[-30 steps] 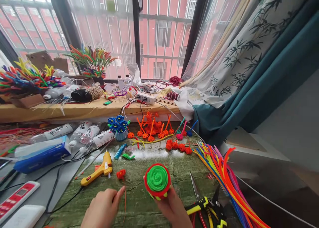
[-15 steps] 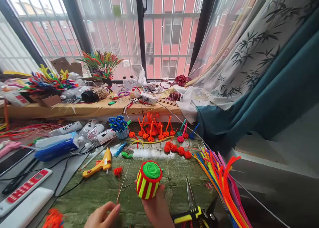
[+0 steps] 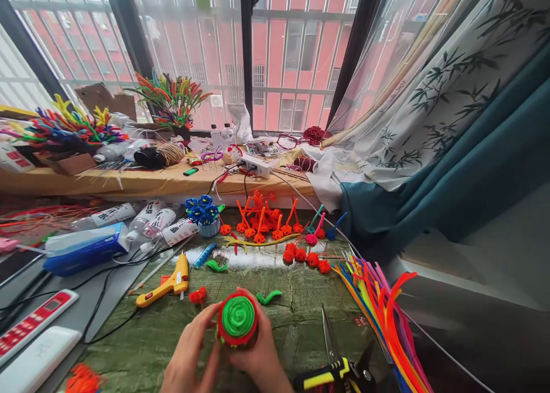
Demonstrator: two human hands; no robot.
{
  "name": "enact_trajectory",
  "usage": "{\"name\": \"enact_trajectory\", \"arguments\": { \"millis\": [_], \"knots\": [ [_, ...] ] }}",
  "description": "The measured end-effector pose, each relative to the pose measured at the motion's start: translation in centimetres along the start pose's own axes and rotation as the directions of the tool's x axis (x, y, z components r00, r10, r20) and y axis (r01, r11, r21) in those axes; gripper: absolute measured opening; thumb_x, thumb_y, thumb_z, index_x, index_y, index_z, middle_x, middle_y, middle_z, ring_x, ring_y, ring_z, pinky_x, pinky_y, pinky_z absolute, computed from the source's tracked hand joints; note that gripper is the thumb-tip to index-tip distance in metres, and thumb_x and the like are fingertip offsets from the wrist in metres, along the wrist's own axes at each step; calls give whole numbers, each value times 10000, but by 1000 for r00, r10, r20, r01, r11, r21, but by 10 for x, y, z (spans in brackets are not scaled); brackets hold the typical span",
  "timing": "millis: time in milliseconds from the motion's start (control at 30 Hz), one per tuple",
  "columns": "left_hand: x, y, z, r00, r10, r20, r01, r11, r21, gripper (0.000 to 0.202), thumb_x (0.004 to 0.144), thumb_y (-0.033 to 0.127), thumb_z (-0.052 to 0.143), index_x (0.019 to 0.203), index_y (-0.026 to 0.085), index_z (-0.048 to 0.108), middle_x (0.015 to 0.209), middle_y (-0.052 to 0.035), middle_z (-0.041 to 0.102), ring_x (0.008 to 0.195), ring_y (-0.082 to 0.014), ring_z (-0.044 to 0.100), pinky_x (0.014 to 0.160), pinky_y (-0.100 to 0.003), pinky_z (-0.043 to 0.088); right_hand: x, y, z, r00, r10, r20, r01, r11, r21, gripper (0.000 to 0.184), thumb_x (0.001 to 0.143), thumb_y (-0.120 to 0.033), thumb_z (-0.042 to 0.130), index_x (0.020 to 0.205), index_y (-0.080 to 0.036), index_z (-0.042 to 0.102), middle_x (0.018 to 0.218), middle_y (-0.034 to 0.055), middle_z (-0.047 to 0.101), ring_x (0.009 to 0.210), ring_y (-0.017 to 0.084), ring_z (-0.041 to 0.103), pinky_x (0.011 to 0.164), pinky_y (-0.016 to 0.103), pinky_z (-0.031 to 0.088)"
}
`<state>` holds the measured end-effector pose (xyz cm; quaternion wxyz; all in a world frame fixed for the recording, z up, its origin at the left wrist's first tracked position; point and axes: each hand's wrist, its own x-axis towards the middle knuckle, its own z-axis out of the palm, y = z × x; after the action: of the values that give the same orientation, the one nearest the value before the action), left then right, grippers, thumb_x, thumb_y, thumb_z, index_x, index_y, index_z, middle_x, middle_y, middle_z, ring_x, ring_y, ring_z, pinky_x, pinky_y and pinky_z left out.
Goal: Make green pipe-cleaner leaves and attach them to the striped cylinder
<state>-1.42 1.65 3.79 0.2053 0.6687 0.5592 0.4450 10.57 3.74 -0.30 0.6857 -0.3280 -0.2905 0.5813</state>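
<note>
Both my hands hold a small round pot (image 3: 238,319) made of pipe cleaners, with a green spiral top and a red rim, low in the middle of the view. My left hand (image 3: 194,350) grips its left side with the fingers curled onto the rim. My right hand (image 3: 259,356) wraps round its right side and underside. The pot is held just above the green mat (image 3: 296,301). A small red pipe-cleaner flower (image 3: 198,295) lies just left of the pot and a green curl (image 3: 268,297) lies just right of it.
A yellow glue gun (image 3: 165,285) lies to the left, scissors and yellow-handled pliers (image 3: 333,358) to the right, beside a bundle of coloured pipe cleaners (image 3: 382,318). Orange flowers (image 3: 264,218), a blue flower pot (image 3: 203,214), glue bottles (image 3: 141,218) and a blue box (image 3: 81,250) lie farther back.
My left hand has let go of a thin red stem and moved right onto the pot. The pot has tipped so its green top faces me.
</note>
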Motion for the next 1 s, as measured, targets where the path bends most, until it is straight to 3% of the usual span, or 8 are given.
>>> {"name": "enact_trajectory", "arguments": {
  "millis": [100,233,467,533,633,700,800,1000],
  "knots": [
    [2,-18,5,996,53,66,-52,998,-24,493,868,174,446,1344,270,532,1268,-51,670,1083,-229,650,831,-289,523,1,-13,-4,981,99,165,-81,990,-114,914,463,-67,785,1345,-221,598,1363,74,640,1282,302,563,1116,408,357],
    [0,-35,5,987,101,125,-103,995,10,622,785,91,461,1378,278,477,1313,-53,614,1165,-236,609,949,-336,502,-2,-15,-9,984,118,133,-86,971,-223,934,511,-48,785,1400,-200,544,1486,79,521,1382,294,456,1183,433,236],
    [-10,-50,17,985,163,55,-171,964,204,502,882,141,445,1365,269,488,1246,-101,626,1101,-281,640,863,-389,524,-3,-5,-9,999,19,42,1,901,-435,718,674,-57,557,1366,-248,571,1430,33,581,1343,234,511,1135,387,386],
    [-11,-54,19,988,150,37,-155,963,219,491,880,145,457,1355,263,491,1254,-114,619,1119,-298,635,854,-409,526,0,-13,-13,997,-75,28,77,794,-603,665,729,-54,492,1361,-251,553,1399,41,601,1284,221,567,1091,388,447],
    [-11,-59,20,992,122,28,-126,969,212,513,873,165,476,1377,258,457,1319,-129,580,1190,-316,602,907,-459,519,6,-29,-19,961,-276,-2,104,371,-923,559,790,-27,407,1283,-219,590,1314,81,638,1221,240,597,1070,430,454],
    [-10,-62,21,991,125,55,-133,974,186,582,860,185,513,1425,254,393,1356,-140,570,1235,-327,575,947,-487,509,13,-35,-23,952,-305,10,82,223,-971,557,792,-1,384,1254,-201,621,1316,110,621,1251,281,557,1089,482,405],
    [-7,-65,22,984,140,113,-156,976,153,639,853,195,545,1454,243,334,1356,-149,597,1240,-331,583,955,-497,516,23,-33,-28,961,-275,24,67,148,-987,549,774,19,406,1204,-189,676,1301,149,615,1241,357,530,1052,540,385],
    [-2,-74,14,967,171,187,-200,968,150,592,872,196,543,1434,231,359,1338,-123,636,1208,-283,631,942,-409,554,30,-24,-29,968,-250,-13,23,141,-990,323,808,-21,462,810,-207,726,844,127,687,848,352,630,763,459,459]
  ]
}}
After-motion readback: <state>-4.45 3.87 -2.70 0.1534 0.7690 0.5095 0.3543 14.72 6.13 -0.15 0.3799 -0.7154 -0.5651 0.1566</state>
